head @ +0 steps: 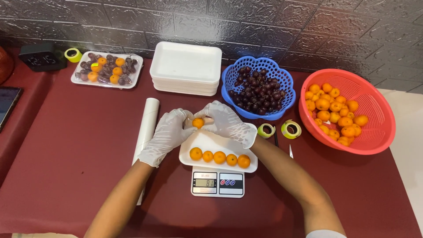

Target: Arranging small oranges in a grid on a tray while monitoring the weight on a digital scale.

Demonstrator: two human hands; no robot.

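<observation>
Both hands, the left hand (169,132) and right hand (227,123), are pinching one small orange (198,123) above the white tray (207,143); setting it gently beside the row seems wise.

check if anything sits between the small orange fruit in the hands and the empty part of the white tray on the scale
Nothing visible does. The left hand and right hand, both in white gloves, hold the small orange fruit just above the bare far part of the white foam tray; the row of five orange fruits lies along its near edge, out of the way.
</observation>
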